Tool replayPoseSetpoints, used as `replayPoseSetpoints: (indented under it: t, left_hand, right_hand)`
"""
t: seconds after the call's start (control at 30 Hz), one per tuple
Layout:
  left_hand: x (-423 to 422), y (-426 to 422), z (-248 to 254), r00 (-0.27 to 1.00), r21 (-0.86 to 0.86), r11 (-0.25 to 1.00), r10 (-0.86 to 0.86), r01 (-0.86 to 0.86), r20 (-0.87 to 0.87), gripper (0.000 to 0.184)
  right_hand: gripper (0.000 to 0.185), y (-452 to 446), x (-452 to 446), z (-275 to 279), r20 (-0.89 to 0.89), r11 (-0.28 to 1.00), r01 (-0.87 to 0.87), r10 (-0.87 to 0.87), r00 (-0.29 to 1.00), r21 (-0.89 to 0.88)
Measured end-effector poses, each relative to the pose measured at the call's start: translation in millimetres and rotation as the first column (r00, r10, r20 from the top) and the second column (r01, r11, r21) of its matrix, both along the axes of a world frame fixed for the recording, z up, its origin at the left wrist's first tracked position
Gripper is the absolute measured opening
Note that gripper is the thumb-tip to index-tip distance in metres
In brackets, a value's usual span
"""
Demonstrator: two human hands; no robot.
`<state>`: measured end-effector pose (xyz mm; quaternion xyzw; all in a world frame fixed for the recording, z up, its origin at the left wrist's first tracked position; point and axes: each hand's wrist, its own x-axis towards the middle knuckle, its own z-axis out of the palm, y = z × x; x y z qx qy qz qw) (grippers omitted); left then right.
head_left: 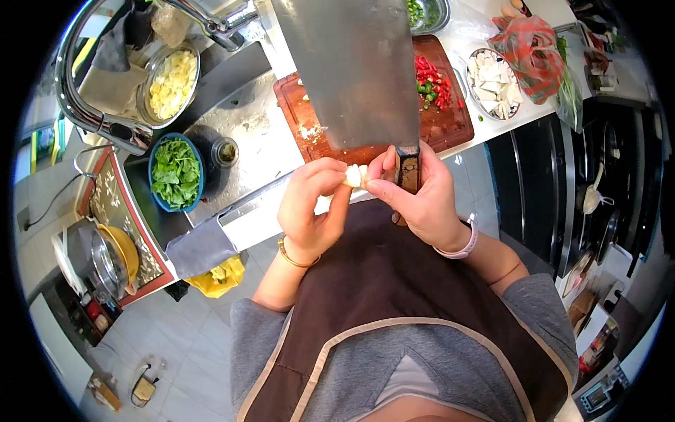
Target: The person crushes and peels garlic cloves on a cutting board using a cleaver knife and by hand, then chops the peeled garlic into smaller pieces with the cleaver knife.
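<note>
Between the fingertips of both hands, in front of my body, is a small white piece that looks like a garlic clove (pixel 354 176). My left hand (pixel 309 204) pinches it from the left. My right hand (pixel 430 197) wraps round the wooden handle of a cleaver (pixel 358 70), while its thumb and forefinger touch the clove. The wide grey blade points away from me and hides the middle of the wooden cutting board (pixel 450 137). Chopped red and green peppers (pixel 434 83) lie on the board's right side, with pale crumbs (pixel 310 132) at its left.
At the left, a blue-rimmed bowl of leafy greens (pixel 176 174) stands by the sink, below a faucet (pixel 67 84) and a bowl of yellowish pieces (pixel 172 84). A plate of white slices (pixel 494 83) and a red plastic bag (pixel 531 56) are at the right.
</note>
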<state>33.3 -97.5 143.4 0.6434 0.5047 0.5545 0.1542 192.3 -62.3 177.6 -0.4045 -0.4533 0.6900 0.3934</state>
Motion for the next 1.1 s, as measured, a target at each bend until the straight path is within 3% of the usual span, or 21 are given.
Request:
replayPoseSetpoints:
  t: [0.1,0.13,0.2,0.33,0.43,0.77,0.87,0.93,1.1]
  left_hand:
    - [-3.2,-2.7,-5.6,0.935,-0.166,0.98,-0.046,0.111,0.352,0.025]
    - [-4.4,-2.7,-5.0,0.935,-0.165,0.98,-0.044,0.108,0.353,0.025]
    - [-7.2,-3.0,-1.6,0.793,-0.279,0.918,-0.061,0.283,0.607,0.021]
    - [-7.3,-1.0,9.2,0.613,-0.285,0.851,-0.055,0.442,0.788,0.018]
    - [-8.3,0.0,11.1,0.586,-0.29,0.828,-0.055,0.479,0.809,0.018]
    - [-15.7,8.1,15.4,0.541,-0.342,0.762,-0.014,0.55,0.841,0.017]
    - [-18.1,10.8,14.3,0.494,-0.36,0.711,0.02,0.605,0.869,0.017]
    - [-18.6,12.4,15.1,0.384,-0.322,0.687,0.067,0.652,0.921,0.018]
    - [-18.9,12.6,11.7,0.276,-0.247,0.667,0.064,0.703,0.959,0.019]
  right_hand:
    - [0.022,2.0,-0.6,0.1,-0.016,1.0,0.014,-0.014,1.0,0.004]
    - [0.023,3.5,-0.8,0.1,-0.009,0.999,0.022,-0.022,1.0,0.035]
    - [0.024,6.3,-2.0,2.6,-0.009,0.999,0.034,-0.033,0.999,0.038]
    - [0.027,12.9,-1.3,4.6,0.043,0.998,0.007,-0.01,0.999,0.07]
    - [0.026,13.9,-2.6,5.0,-0.022,1.0,-0.009,0.009,1.0,0.013]
    - [0.019,21.1,0.6,8.7,0.016,0.998,-0.062,0.062,0.998,0.005]
    - [0.019,23.4,1.2,13.7,-0.007,0.996,-0.077,0.077,0.997,-0.052]
    - [0.02,25.0,1.3,16.0,-0.044,0.994,-0.082,0.079,0.996,-0.076]
    - [0.021,28.7,2.1,15.8,0.013,0.997,-0.069,0.069,0.998,-0.039]
